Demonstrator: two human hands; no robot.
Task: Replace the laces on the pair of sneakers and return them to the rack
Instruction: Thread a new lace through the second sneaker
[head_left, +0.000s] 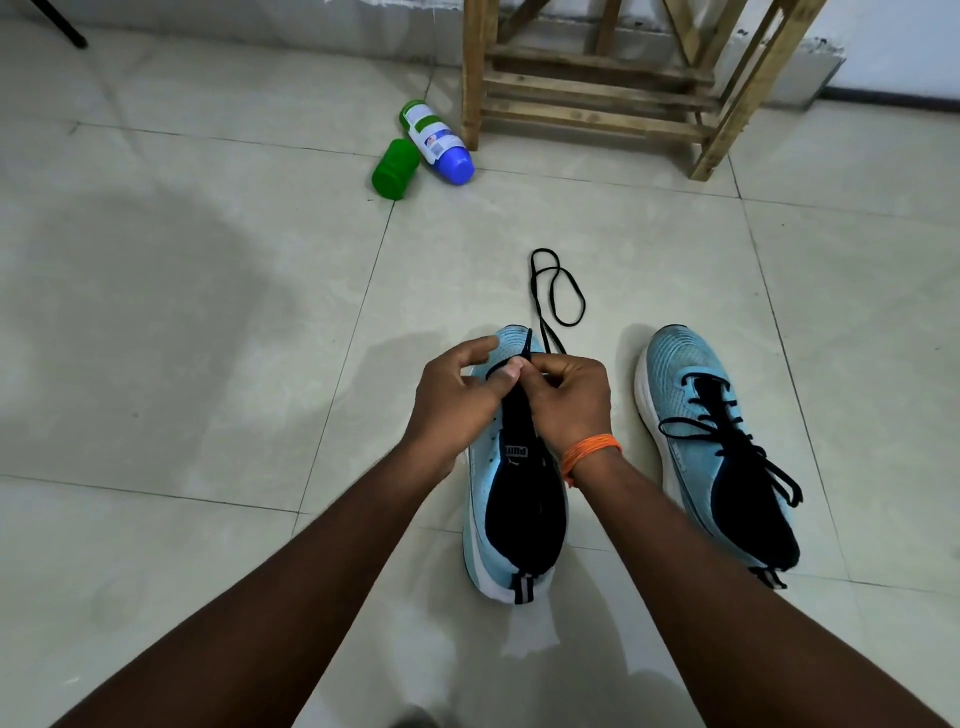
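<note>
hands (511, 397) lace sneaker (511, 525); bottle (436, 141) beyond

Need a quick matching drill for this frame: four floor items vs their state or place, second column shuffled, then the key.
Column 1
1. sneaker under the hands
2. right-hand sneaker
3. green cap
4. bottle

Column 2
A. lying on its side by the wooden rack's leg
B. already laced in black
C. separate on the floor, beside the bottle
D. black lace trailing past its toe

Pairs: 1-D, 2-B, 3-C, 4-A
</note>
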